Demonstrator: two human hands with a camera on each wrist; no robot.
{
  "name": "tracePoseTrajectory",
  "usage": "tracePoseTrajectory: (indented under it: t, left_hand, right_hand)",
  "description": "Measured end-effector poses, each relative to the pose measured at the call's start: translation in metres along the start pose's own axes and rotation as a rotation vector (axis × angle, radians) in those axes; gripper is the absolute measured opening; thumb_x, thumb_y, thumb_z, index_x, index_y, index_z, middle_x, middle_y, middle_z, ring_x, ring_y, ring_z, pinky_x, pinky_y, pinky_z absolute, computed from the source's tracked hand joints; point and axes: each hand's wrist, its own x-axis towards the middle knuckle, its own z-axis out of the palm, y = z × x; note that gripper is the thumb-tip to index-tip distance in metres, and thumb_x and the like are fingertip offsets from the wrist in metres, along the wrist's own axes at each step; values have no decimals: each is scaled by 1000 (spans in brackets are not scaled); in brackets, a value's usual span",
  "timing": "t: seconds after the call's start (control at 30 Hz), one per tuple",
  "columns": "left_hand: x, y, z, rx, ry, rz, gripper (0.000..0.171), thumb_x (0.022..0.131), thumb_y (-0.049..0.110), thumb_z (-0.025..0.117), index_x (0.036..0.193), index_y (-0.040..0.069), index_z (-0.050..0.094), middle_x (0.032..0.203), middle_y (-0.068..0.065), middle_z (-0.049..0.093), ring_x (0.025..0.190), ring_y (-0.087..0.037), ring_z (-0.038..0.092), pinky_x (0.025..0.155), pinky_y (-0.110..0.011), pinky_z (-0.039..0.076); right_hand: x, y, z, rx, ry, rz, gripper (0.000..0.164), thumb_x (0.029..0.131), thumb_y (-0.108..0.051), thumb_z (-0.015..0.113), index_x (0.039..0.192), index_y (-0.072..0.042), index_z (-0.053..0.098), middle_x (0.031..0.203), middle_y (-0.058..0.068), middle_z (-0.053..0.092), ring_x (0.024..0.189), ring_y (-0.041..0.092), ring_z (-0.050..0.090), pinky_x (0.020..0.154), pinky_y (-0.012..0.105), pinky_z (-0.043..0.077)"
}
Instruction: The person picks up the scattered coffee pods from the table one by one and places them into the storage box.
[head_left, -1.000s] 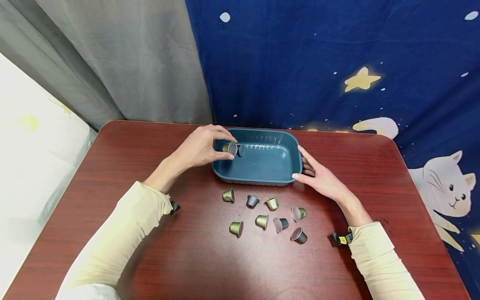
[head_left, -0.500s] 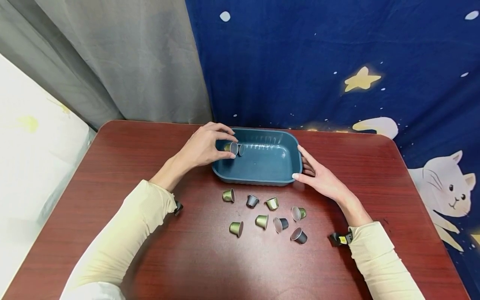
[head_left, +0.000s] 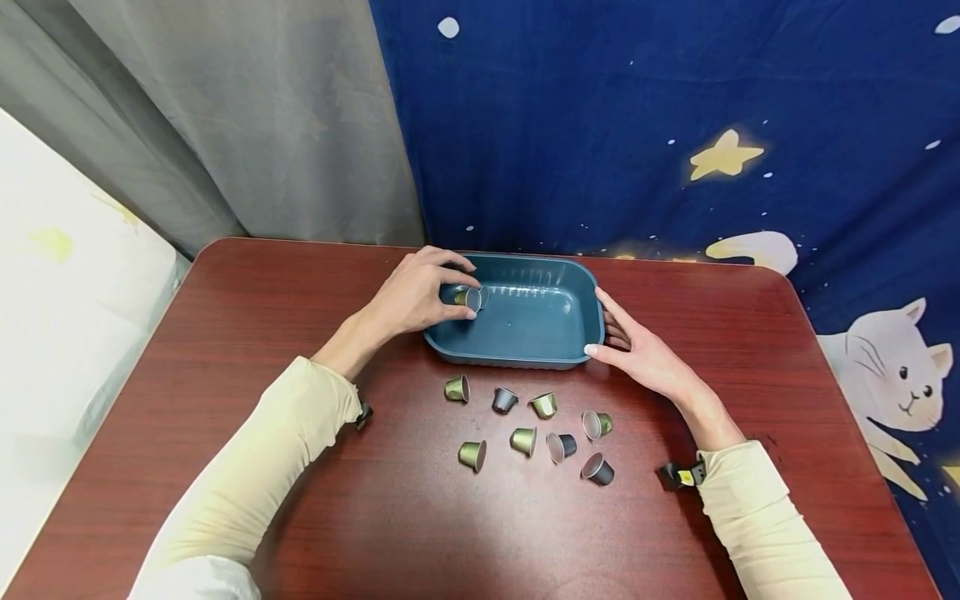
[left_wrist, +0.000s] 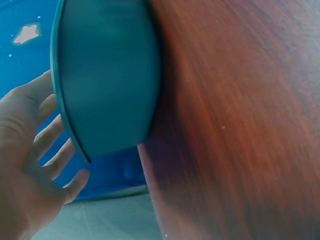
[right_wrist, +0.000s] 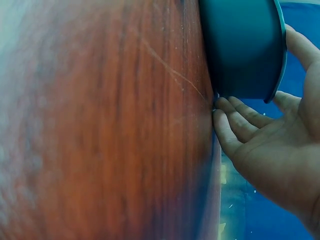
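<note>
A dark teal plastic bin (head_left: 517,337) sits at the far side of the table. Over its left end reaches my left hand (head_left: 416,290), pinching a green coffee capsule (head_left: 462,298) between thumb and fingers, its silvery face turned right. Just beyond that lies another capsule (head_left: 483,297), mostly hidden behind it. My right hand (head_left: 643,354) holds the bin's right end, thumb and index finger at the rim, the remaining fingers outside. In the left wrist view the bin's wall (left_wrist: 107,75) conceals the left fingertips. The right wrist view has three fingers (right_wrist: 240,117) beneath the bin's outer wall.
In front of the bin, several green and dark capsules lie scattered on their sides, among them a green capsule (head_left: 472,455) and a dark capsule (head_left: 598,470). The reddish-brown wooden table (head_left: 360,517) ends just behind the bin, before a blue curtain (head_left: 555,125).
My left hand has shifted slightly right within the bin, bringing the green capsule up against the other capsule. My right hand stays at the bin's end; the capsules on the table lie as before.
</note>
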Motion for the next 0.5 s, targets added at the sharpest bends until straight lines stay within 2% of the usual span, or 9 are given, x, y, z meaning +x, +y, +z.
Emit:
tracePoseTrajectory:
  t: [0.17, 0.5]
  left_hand:
    - [-1, -3, 5, 20, 6, 8, 37, 76, 43, 86, 108, 25, 79, 136, 0, 58, 134, -26, 39, 101, -52, 35]
    - [-2, -5, 9, -8, -16, -7, 40, 77, 44, 85, 111, 23, 79, 145, -1, 50, 137, -26, 37, 107, -55, 32]
  right_hand:
    - [0, 0, 0, 2, 1, -6, 86, 95, -35, 69, 158, -43, 11, 155, 11, 35, 140, 31, 38, 113, 51, 30]
    - [0, 1, 0, -4, 0, 0, 85, 95, -36, 69, 157, -45, 11, 155, 11, 34, 140, 31, 38, 113, 51, 30]
